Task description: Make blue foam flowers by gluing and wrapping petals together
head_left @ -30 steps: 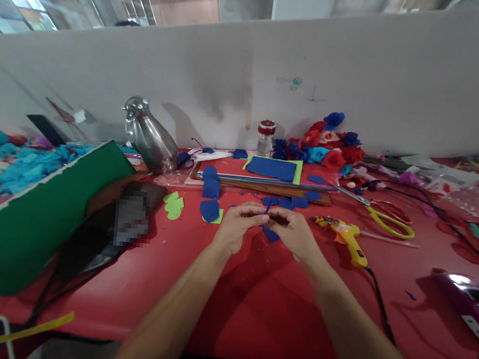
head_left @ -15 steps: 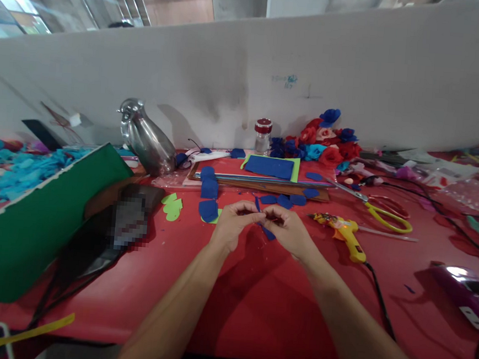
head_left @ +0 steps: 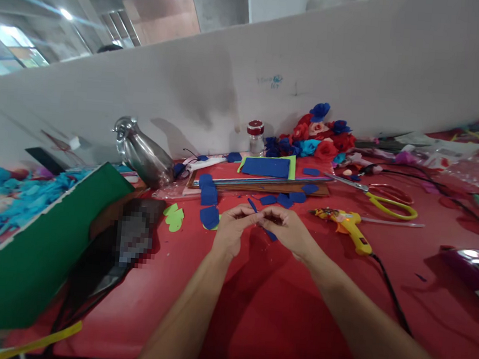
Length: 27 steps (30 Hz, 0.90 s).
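My left hand [head_left: 236,223] and my right hand [head_left: 282,227] meet fingertip to fingertip above the red table. Between them they pinch a small blue petal piece [head_left: 253,205], whose narrow tip sticks up past the left fingers; the rest of it is hidden. Just beyond the hands lie loose blue cut petals [head_left: 284,199], and more blue pieces [head_left: 210,195] overlap in a column to the left. Light green cut petals [head_left: 174,217] rest farther left. To the right of my right hand lies a yellow glue gun [head_left: 349,228] with an orange light on it.
Yellow-and-red-handled scissors [head_left: 390,205] lie behind the glue gun. A steel jug [head_left: 144,152], a red-lidded jar [head_left: 255,137] and a heap of paper flowers [head_left: 319,139] line the wall. A green box [head_left: 39,246] with light-blue pieces and a black bag [head_left: 104,263] fill the left.
The view has tilted and shifted slightly. Both hands stay together at the blue petal, whose visible tip now leans more to the left.
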Each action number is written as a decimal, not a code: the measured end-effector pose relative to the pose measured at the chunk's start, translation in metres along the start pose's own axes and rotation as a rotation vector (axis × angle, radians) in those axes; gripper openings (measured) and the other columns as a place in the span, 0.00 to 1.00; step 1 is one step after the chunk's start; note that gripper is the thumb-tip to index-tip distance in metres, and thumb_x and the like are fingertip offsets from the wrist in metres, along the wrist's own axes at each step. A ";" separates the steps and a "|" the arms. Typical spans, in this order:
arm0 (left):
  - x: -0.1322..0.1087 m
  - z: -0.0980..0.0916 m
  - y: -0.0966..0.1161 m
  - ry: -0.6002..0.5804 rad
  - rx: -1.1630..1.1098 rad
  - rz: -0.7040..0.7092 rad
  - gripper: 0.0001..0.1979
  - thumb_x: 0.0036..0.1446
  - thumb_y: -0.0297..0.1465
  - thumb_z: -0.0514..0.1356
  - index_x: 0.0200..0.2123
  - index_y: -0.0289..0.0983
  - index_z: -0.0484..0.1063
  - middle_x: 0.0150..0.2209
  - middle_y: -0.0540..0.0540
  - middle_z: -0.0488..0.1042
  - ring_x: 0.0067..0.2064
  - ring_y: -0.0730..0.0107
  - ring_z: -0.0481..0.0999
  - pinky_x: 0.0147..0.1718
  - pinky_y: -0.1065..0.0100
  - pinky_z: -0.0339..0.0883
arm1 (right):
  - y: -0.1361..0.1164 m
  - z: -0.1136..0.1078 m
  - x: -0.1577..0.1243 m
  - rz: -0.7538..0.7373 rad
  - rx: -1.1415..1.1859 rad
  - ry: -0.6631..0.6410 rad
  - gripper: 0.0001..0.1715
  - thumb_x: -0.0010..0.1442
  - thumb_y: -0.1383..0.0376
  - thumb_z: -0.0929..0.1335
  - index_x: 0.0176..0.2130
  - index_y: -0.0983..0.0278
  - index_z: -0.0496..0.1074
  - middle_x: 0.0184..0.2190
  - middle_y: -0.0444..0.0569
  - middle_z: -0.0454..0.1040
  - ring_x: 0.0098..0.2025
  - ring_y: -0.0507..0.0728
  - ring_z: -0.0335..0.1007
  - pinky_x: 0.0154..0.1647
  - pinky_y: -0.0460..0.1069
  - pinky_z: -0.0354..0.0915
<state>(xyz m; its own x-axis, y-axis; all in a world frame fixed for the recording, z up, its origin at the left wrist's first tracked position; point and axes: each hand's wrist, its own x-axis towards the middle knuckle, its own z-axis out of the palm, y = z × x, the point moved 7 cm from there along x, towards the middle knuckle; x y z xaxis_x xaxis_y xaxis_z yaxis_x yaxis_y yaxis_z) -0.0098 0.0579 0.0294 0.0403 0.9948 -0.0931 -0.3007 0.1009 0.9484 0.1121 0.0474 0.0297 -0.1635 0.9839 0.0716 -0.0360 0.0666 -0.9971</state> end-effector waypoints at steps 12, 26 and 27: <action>-0.002 0.004 -0.001 -0.041 -0.030 -0.052 0.13 0.29 0.33 0.73 0.20 0.35 0.74 0.25 0.51 0.73 0.30 0.76 0.69 0.37 0.69 0.63 | 0.003 -0.001 0.000 0.048 0.131 0.026 0.16 0.43 0.55 0.73 0.27 0.63 0.71 0.26 0.43 0.72 0.31 0.51 0.65 0.38 0.49 0.62; 0.000 0.004 0.001 -0.088 -0.018 -0.031 0.12 0.31 0.33 0.72 0.20 0.35 0.74 0.23 0.52 0.72 0.28 0.77 0.67 0.34 0.70 0.61 | 0.004 0.004 0.000 0.086 0.236 -0.020 0.19 0.41 0.53 0.75 0.27 0.64 0.72 0.25 0.42 0.71 0.30 0.50 0.64 0.38 0.49 0.61; 0.000 0.003 0.002 -0.077 -0.014 -0.028 0.13 0.30 0.32 0.73 0.19 0.35 0.73 0.22 0.53 0.71 0.28 0.77 0.67 0.33 0.70 0.61 | 0.004 0.005 -0.001 0.089 0.229 -0.027 0.19 0.41 0.53 0.75 0.26 0.64 0.71 0.25 0.42 0.71 0.30 0.51 0.64 0.39 0.49 0.61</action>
<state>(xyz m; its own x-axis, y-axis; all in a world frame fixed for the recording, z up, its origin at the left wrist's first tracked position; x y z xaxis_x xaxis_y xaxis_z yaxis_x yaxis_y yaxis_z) -0.0076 0.0579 0.0317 0.1222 0.9880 -0.0949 -0.3119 0.1290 0.9413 0.1073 0.0463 0.0259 -0.2019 0.9793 -0.0123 -0.2426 -0.0621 -0.9681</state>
